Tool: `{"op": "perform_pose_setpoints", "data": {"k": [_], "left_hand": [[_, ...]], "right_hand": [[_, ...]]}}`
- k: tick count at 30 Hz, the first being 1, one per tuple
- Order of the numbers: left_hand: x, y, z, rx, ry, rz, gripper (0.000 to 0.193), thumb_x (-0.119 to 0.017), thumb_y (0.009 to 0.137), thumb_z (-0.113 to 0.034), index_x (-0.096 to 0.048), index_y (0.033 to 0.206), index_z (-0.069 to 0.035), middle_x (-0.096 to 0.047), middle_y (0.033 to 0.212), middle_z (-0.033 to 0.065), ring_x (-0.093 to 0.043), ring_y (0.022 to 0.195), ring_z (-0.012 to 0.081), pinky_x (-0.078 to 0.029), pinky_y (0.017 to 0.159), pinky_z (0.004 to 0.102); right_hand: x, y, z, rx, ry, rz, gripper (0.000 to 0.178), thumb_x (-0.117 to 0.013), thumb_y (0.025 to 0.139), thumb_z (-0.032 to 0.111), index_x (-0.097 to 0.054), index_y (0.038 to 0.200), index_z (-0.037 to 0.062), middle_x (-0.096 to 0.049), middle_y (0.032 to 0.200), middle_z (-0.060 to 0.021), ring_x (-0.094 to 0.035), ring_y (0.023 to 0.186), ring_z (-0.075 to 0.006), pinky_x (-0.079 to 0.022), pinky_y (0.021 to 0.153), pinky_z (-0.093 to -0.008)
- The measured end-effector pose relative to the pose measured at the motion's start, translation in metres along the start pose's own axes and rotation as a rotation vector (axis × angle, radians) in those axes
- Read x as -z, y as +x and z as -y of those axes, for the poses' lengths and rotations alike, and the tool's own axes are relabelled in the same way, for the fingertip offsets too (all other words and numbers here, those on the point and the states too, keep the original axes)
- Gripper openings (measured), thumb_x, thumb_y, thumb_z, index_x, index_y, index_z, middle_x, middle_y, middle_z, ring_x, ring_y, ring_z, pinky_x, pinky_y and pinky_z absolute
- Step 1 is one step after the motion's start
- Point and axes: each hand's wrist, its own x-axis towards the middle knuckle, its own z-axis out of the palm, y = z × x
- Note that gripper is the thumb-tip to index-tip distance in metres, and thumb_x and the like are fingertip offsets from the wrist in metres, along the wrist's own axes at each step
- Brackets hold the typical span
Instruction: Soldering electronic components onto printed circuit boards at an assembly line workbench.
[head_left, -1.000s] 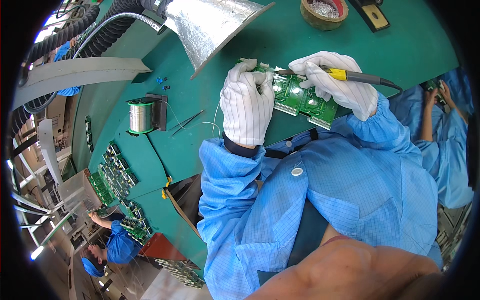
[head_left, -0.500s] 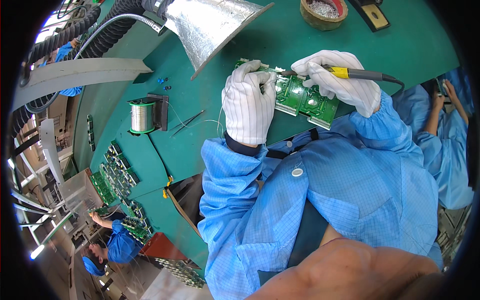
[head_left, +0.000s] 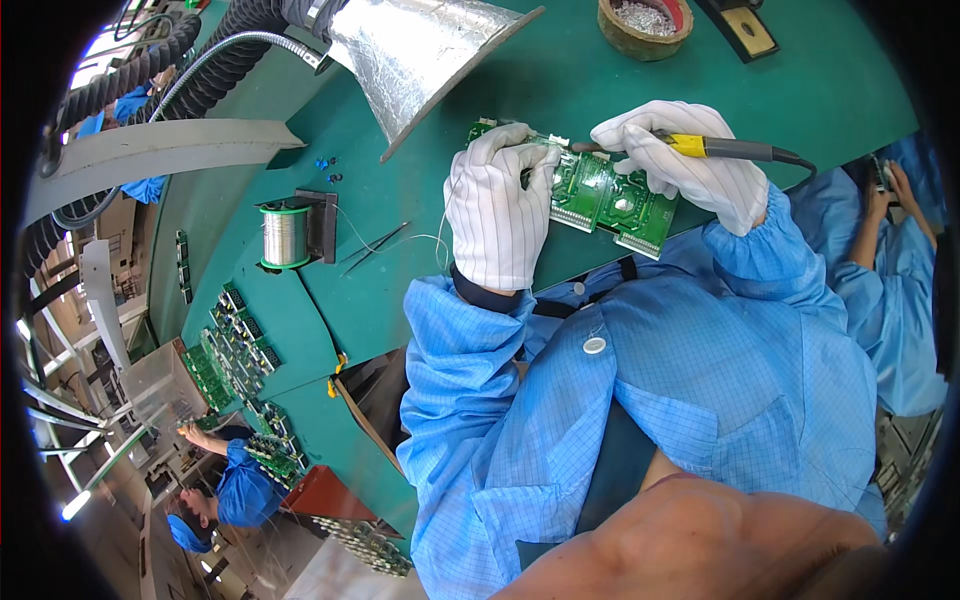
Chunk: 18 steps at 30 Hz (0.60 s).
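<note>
My left hand (head_left: 498, 215), in a white striped glove, rests on the left part of a green circuit board (head_left: 642, 215). Its thumb and index finger are pinched together. Thin solder wire (head_left: 425, 238) loops from a spool (head_left: 286, 238) into this hand; the gloved fingers hide its end. A soldering iron (head_left: 735, 149) with a yellow and grey handle is gripped in my right hand (head_left: 690, 165), gloved alike. The iron's tip points left, close to white connectors along the board's far edge. Whether it touches a joint I cannot tell.
Tweezers (head_left: 376, 248) lie beside the spool. A foil-covered fume hood (head_left: 420, 60) hangs beyond my left hand. At the back stand a round tub (head_left: 645, 30) and an iron stand (head_left: 742, 28). Several circuit boards (head_left: 235, 345) lie at the left. Co-workers sit left and right.
My right hand has shifted slightly to the right with the soldering iron, so the tip sits a little farther from my left fingers. My left hand has barely moved.
</note>
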Motion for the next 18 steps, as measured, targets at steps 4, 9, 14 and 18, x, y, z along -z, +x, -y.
{"op": "perform_pose_setpoints", "data": {"k": [4,9,14,18], "left_hand": [[0.002,0.001,-0.003,0.029,-0.003,0.037,0.01,-0.077,0.081,-0.017,-0.073,0.09,-0.012,-0.067,0.109,0.0054,-0.063,0.098,0.029,-0.05,0.086,0.0415],[0.0,0.001,-0.003,0.043,0.016,0.047,0.01,-0.077,0.081,-0.018,-0.074,0.09,-0.013,-0.067,0.109,0.0045,-0.063,0.098,0.0282,-0.05,0.086,0.0406],[0.0,0.001,-0.003,0.036,0.011,0.041,0.011,-0.077,0.081,-0.019,-0.072,0.089,-0.012,-0.067,0.109,0.0046,-0.062,0.099,0.0287,-0.05,0.087,0.0407],[0.003,0.001,-0.001,-0.016,0.031,0.004,0.013,-0.077,0.081,-0.016,-0.07,0.09,-0.01,-0.068,0.105,0.0069,-0.064,0.096,0.0294,-0.051,0.085,0.0411]], "right_hand": [[0.006,0.002,-0.005,0.033,0.067,0.071,0.03,-0.062,0.098,0.035,-0.074,0.105,0.0081,-0.07,0.083,-0.0048,-0.063,0.067,-0.01,-0.052,0.059,-0.0233],[0.014,0.014,0.0,0.135,-0.045,0.135,0.03,-0.062,0.098,0.032,-0.074,0.104,0.0054,-0.073,0.093,-0.0076,-0.065,0.072,-0.012,-0.051,0.058,-0.0232],[0.014,0.015,0.012,-0.056,-0.017,0.143,0.035,-0.061,0.097,0.037,-0.075,0.103,0.0062,-0.072,0.089,-0.0062,-0.06,0.063,-0.0118,-0.05,0.058,-0.0261],[0.011,0.011,0.011,-0.055,-0.001,0.126,0.033,-0.061,0.098,0.036,-0.074,0.109,0.0085,-0.069,0.081,-0.0042,-0.058,0.063,-0.0099,-0.048,0.056,-0.0244]]}}
